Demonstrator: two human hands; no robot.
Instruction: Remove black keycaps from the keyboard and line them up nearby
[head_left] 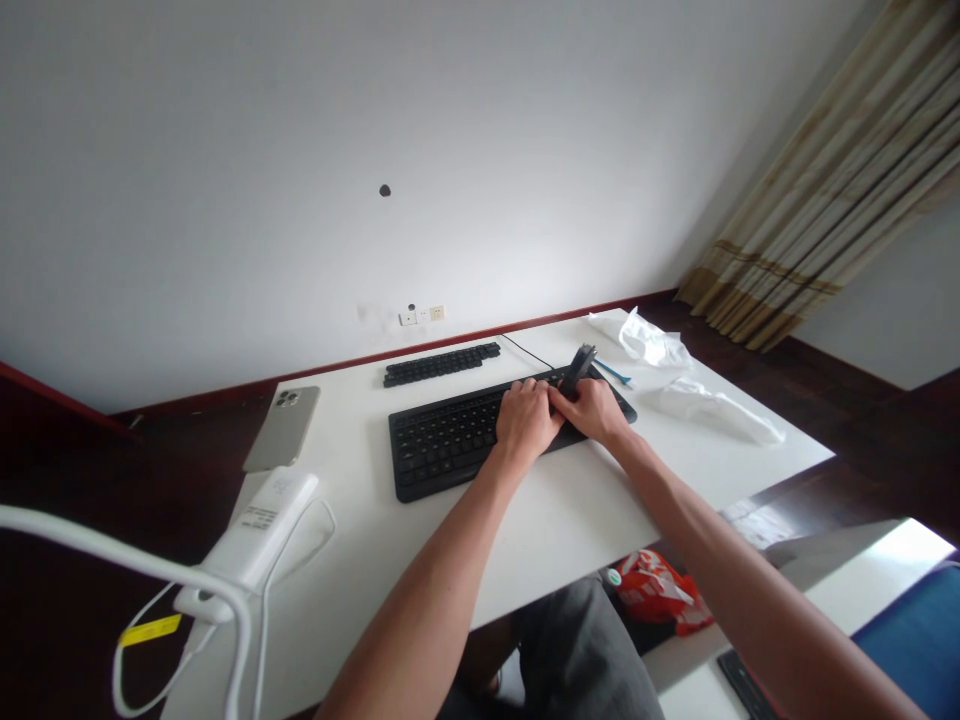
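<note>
A black keyboard (442, 445) lies on the white table (480, 570), its left part full of keys. My left hand (525, 420) is on the keyboard's right half, fingers curled down over it and their tips hidden. Its thumb reaches across to my right hand (589, 408), which is closed around a dark hand tool with a metal tip (579, 368), perhaps pliers. The tool points up and away from me; its lower end is hidden in the hand. Behind the keyboard, loose black keycaps (442, 364) lie in rows.
A slim blue tool (613, 372) lies behind my right hand, near crumpled white plastic wrappers (652, 340). On the left are a phone (289, 430) and a white power strip (259, 530) with cables. A red bag (660, 590) sits below the table's front edge.
</note>
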